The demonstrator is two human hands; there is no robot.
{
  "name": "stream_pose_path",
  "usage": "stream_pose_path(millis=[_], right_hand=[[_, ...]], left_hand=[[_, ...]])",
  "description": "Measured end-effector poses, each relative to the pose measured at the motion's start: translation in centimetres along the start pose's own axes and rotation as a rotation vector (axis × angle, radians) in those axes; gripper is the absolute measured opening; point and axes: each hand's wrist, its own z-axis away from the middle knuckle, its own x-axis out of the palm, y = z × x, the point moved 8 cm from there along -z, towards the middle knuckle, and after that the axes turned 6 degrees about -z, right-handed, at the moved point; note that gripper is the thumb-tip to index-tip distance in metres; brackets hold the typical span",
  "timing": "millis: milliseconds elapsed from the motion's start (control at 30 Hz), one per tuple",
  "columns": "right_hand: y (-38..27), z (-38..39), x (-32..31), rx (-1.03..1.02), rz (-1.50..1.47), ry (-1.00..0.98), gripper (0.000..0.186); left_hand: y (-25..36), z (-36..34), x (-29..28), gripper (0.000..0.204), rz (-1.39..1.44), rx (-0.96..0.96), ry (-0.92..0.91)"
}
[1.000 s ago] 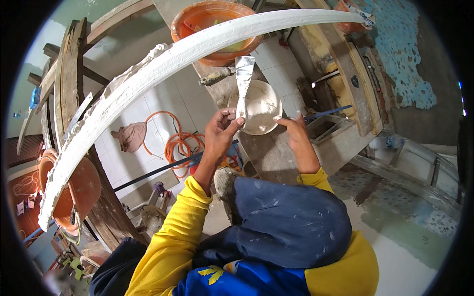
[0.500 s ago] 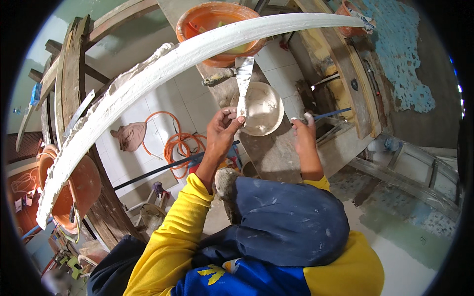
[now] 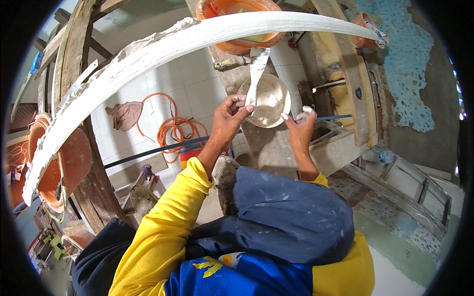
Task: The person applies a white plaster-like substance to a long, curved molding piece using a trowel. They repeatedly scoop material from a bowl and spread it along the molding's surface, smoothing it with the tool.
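Observation:
My left hand (image 3: 233, 114) is closed around the lower end of a putty knife (image 3: 257, 66), whose broad, plaster-smeared blade points away from me. Beneath and right of the knife stands a round white bowl (image 3: 271, 101) with pale wet plaster inside. My right hand (image 3: 300, 127) hovers at the bowl's near right edge, holding nothing; white paste coats its fingertips, and its thumb is spread from the partly curled fingers. A long curved white plaster-coated strip (image 3: 163, 59) arches across the view beyond both hands. Another tool with a worn handle (image 3: 231, 63) lies on the plank left of the blade.
An orange basin (image 3: 237, 47) sits on the plank (image 3: 266, 143) behind the strip. Orange hose (image 3: 173, 130) lies coiled on the tiles near a brown cloth (image 3: 124, 116). Wooden posts (image 3: 81, 163) rise at left, beams (image 3: 348, 64) at right. A dark blue bar (image 3: 163, 148) crosses leftward.
The view has shifted slightly. My right hand has come closer to the bowl, its thumb now spread toward the rim. My left hand keeps its hold on the putty knife.

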Motion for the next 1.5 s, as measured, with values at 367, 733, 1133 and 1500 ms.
stream_pose_path(millis=[367, 733, 1133, 1500], right_hand=[[-4.2, 2.2, -1.1, -0.658, 0.447, 0.112, 0.027], [-10.0, 6.2, 5.0, -1.518, 0.762, -0.754, 0.013], [-0.9, -0.3, -1.2, -0.105, 0.062, -0.519, 0.03], [1.5, -0.5, -0.2, 0.154, -0.362, -0.282, 0.033]], left_hand=[[-0.1, 0.3, 0.3, 0.029, -0.021, -0.011, 0.005], [0.3, 0.5, 0.3, 0.028, 0.023, 0.054, 0.018], [0.2, 0.3, 0.0, 0.027, 0.002, 0.058, 0.012], [0.0, 0.4, 0.6, 0.029, -0.078, 0.023, -0.02]])
